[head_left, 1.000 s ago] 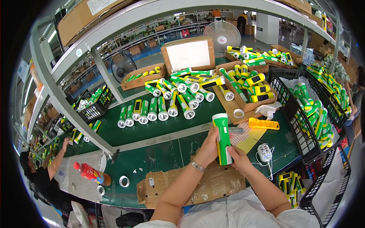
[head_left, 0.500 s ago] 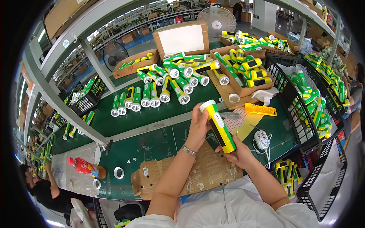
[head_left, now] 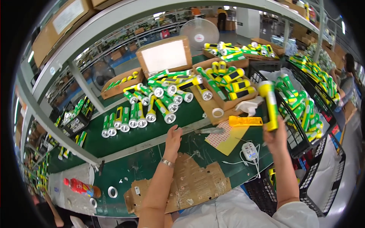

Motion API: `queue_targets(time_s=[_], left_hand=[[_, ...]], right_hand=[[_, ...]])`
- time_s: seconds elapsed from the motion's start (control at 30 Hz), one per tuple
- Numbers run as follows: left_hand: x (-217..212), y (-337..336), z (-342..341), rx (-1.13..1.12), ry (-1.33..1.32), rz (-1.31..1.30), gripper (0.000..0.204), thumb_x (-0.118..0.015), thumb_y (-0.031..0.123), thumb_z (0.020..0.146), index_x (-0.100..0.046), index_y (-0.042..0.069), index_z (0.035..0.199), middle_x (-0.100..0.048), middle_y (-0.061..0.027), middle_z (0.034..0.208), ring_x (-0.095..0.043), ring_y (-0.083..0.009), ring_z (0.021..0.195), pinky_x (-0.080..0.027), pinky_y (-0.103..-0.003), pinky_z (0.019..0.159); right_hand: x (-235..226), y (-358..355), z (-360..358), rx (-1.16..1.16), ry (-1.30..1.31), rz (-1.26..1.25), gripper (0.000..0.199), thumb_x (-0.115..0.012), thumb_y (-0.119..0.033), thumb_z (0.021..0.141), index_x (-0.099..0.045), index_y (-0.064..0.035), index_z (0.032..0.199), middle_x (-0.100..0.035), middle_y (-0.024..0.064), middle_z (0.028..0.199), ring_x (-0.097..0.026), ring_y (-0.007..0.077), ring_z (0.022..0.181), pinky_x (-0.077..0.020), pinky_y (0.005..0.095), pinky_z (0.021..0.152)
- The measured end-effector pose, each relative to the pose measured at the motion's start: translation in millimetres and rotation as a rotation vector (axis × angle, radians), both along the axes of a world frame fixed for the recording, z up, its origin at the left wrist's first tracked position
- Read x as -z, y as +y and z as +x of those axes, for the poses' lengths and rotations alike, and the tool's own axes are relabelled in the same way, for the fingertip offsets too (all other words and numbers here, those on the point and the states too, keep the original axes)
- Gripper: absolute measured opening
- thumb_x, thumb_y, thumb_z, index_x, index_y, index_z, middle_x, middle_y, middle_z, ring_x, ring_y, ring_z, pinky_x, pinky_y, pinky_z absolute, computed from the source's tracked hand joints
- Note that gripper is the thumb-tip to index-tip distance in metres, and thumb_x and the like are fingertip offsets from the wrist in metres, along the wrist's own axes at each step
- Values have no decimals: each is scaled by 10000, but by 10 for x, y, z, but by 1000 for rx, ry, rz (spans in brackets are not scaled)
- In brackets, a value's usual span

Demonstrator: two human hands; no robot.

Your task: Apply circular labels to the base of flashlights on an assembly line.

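Observation:
My right hand (head_left: 276, 137) grips the lower end of a yellow-and-green flashlight (head_left: 271, 110), held upright and slightly blurred. It is beside the near edge of a black plastic crate (head_left: 291, 138) with many flashlights inside. My left hand (head_left: 173, 140) hangs empty above the bench, fingers loosely apart, a metal watch band on the wrist. Ahead of it, a row of green and yellow flashlights (head_left: 133, 116) lies on the green table, lenses toward me. More are piled behind them, and others fill a cardboard box (head_left: 228, 104).
A flattened cardboard sheet (head_left: 182, 186) covers the near bench. Around it are a red-capped drink bottle (head_left: 81, 187), tape rolls (head_left: 112, 192), a white power strip (head_left: 249, 151), a yellow plastic part (head_left: 245, 121) and a sticker sheet (head_left: 224, 137). A grey metal frame (head_left: 57, 125) stands left.
My right hand has carried the flashlight rightward to the crate. My left hand has let go of it and moved left. The view has shifted to the right.

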State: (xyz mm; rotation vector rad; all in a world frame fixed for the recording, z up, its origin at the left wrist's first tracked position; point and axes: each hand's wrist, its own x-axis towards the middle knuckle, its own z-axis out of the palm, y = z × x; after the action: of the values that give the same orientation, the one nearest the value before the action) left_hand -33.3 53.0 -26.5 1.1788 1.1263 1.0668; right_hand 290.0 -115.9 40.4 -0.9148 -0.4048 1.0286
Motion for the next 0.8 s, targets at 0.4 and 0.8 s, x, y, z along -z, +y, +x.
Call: queue_targets(time_s=[0.4, 0.8], left_hand=[[171, 915, 70, -502, 965, 58, 823, -643, 622, 615, -476, -1, 1125, -514, -169, 1111, -442, -331, 1079, -343, -493, 872], [131, 626, 42, -584, 679, 494, 626, -749, 256, 637, -466, -33, 1115, -475, -190, 1064, -517, -345, 934, -444, -409, 793]], right_hand=[[-95, 225, 1998, 348, -101, 4, 398, -607, -390, 825, -497, -22, 929, -535, 42, 761, -354, 69, 428, -266, 170, 364], [-18, 44, -2, 122, -890, 31, 264, -595, -178, 845, -561, -57, 1077, -577, -6, 781, -382, 8, 524, -276, 163, 441]])
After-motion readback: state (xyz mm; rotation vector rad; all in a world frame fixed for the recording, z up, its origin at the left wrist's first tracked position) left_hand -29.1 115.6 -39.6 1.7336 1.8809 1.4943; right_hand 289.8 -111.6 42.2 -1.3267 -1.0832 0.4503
